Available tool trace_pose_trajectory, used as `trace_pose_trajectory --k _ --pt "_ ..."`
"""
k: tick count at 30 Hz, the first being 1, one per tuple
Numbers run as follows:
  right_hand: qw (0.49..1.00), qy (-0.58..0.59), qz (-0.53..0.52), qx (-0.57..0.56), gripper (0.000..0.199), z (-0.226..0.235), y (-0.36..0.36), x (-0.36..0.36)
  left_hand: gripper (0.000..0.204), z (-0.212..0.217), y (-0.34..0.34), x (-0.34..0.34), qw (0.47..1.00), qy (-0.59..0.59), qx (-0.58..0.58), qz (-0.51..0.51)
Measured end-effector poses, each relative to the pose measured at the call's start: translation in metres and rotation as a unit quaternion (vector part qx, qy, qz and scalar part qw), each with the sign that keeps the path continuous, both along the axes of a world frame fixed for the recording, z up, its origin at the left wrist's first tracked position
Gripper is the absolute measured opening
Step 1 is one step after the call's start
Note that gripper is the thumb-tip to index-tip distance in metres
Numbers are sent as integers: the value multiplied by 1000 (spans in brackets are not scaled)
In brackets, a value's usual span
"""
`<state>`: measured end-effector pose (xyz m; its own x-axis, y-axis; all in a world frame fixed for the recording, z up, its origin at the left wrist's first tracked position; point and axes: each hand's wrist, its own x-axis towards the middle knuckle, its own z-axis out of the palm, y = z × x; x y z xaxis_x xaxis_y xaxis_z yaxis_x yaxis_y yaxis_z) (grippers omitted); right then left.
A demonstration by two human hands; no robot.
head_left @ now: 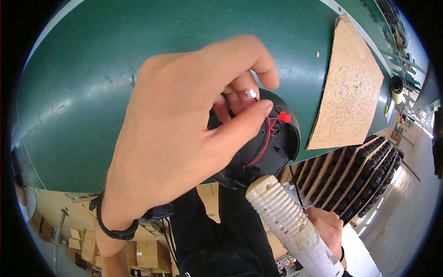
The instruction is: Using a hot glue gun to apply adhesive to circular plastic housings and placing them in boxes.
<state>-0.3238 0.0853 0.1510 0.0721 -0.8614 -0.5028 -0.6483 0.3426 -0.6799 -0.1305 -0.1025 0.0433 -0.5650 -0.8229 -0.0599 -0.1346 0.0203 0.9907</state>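
My left hand (170,115) reaches across the middle, fingers curled over a round black plastic housing (272,152). A small white connector (250,93) sticks out between its thumb and fingers, which are closed on its lead. Inside the housing lie a red wire (264,148), thin black wires and a red connector (285,117). From the lower right a whitish, ribbed, tube-shaped tool (288,219) points at the housing, its yellowed end by the near rim. Behind the tool's body my right hand (325,226) is curled closed around its hidden grip.
The housing rests near the front edge of the green table (92,92). A brown board (348,87) lies to the right. Beyond that edge stands a rack of round black parts (355,171). Cardboard boxes (150,255) sit below left. A black cable (296,187) hangs beside the tool.
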Motion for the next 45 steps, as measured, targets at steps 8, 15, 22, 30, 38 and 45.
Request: trace_pose_trajectory --k 8,15,22,30,38,45 --pt "998 -9 58 39 21 -1 -4 -2 22 23 2 -7 990 -105 -94 -11" --pt "997 71 43 -4 25 16 -10 5 13 16 -3 30 998 65 6 -16" --pt "998 64 28 -2 25 5 -3 -1 15 -4 5 72 970 99 128 -184" --pt "995 70 61 20 23 15 -18 2 37 -3 6 62 987 20 143 -73" --pt "995 87 53 -15 23 1 -11 4 36 2 -31 25 984 20 -7 -174" --pt "993 105 28 -42 22 -5 -7 -2 14 -2 -30 -5 984 42 -54 -167"
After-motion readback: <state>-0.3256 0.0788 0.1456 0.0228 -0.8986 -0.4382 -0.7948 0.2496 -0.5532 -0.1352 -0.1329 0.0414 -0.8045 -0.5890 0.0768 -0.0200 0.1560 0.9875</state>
